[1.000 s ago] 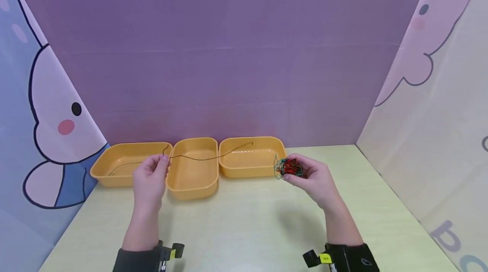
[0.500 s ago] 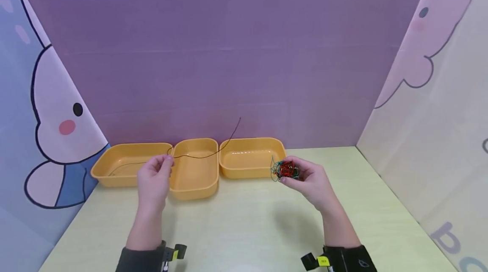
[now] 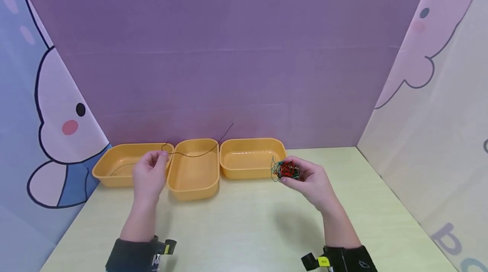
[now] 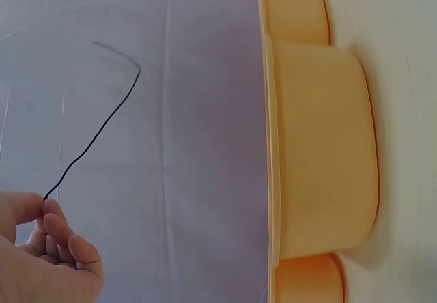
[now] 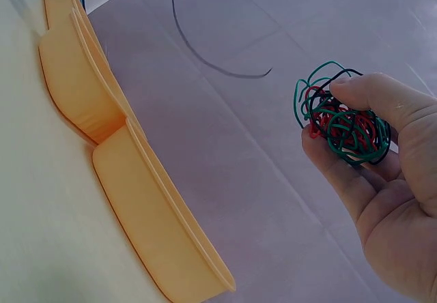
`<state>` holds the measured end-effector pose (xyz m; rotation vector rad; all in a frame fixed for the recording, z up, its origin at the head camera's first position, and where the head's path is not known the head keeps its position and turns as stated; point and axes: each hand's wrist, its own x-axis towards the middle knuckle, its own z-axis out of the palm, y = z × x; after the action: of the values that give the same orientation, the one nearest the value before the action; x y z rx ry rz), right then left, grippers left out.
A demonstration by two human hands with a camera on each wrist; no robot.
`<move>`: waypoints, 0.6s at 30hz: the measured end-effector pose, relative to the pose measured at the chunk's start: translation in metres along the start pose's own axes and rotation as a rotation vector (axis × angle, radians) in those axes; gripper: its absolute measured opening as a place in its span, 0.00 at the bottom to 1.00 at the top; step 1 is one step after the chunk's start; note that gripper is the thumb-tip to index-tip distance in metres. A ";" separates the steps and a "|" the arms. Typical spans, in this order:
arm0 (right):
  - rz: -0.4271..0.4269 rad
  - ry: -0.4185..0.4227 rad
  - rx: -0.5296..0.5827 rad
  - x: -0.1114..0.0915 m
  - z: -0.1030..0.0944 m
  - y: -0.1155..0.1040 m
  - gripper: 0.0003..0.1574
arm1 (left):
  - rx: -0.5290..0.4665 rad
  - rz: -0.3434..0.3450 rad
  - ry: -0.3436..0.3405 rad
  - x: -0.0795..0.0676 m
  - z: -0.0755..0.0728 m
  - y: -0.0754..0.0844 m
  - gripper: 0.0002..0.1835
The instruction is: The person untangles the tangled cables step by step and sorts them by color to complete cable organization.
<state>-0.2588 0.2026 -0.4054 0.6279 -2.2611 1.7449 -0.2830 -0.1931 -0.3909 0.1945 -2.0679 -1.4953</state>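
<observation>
My left hand (image 3: pixel 150 174) pinches a single black wire (image 3: pixel 196 156) between thumb and fingertips, raised above the table near the left and middle bins. From that pinch the wire runs in a bent curve to the right, its far end free, as the left wrist view shows with the wire (image 4: pixel 102 127) against the backdrop. On the right, a tangled ball of red, green and black wires (image 3: pixel 286 169) is gripped by my right hand (image 3: pixel 312 181). In the right wrist view the thumb and fingers hold the wire ball (image 5: pixel 351 139) from both sides.
Three yellow bins stand in a row along the back: left (image 3: pixel 114 181), middle (image 3: pixel 193 193) and right (image 3: pixel 248 173). A thin dark wire (image 3: pixel 121 167) lies in the left one. Behind rises a purple backdrop (image 3: pixel 244 60); printed panels flank the pale table (image 3: pixel 236 234).
The black wire's free end has risen and swung left. My left hand went slightly right, then back left. The right hand shifted a little left, still holding the wire ball.
</observation>
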 end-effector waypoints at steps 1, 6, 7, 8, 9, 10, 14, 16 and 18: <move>0.003 -0.001 -0.001 0.000 0.000 0.000 0.24 | 0.019 0.009 0.002 0.002 -0.001 -0.001 0.15; 0.023 0.004 -0.004 0.000 0.002 -0.006 0.25 | 0.108 0.067 0.017 0.013 -0.006 -0.005 0.16; 0.018 0.003 -0.007 -0.001 0.003 -0.009 0.25 | 0.125 0.085 0.026 0.015 -0.007 -0.006 0.15; 0.013 0.001 -0.010 -0.001 0.003 -0.014 0.25 | 0.146 0.105 0.033 0.016 -0.007 -0.007 0.15; 0.011 0.001 -0.015 -0.002 0.004 -0.018 0.25 | 0.166 0.123 0.038 0.017 -0.008 -0.008 0.14; 0.009 0.000 -0.020 -0.003 0.005 -0.022 0.25 | 0.187 0.144 0.043 0.019 -0.008 -0.009 0.14; 0.011 -0.008 -0.040 -0.004 0.006 -0.034 0.24 | 0.261 0.208 0.044 0.023 -0.006 -0.018 0.12; 0.016 -0.013 -0.046 -0.005 0.007 -0.035 0.24 | 0.288 0.222 0.032 0.024 -0.003 -0.024 0.12; 0.013 -0.017 -0.048 -0.005 0.007 -0.036 0.24 | 0.319 0.230 0.014 0.025 0.001 -0.030 0.11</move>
<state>-0.2377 0.1896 -0.3781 0.6219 -2.3158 1.6918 -0.3105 -0.2142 -0.4096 0.0846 -2.2242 -1.0232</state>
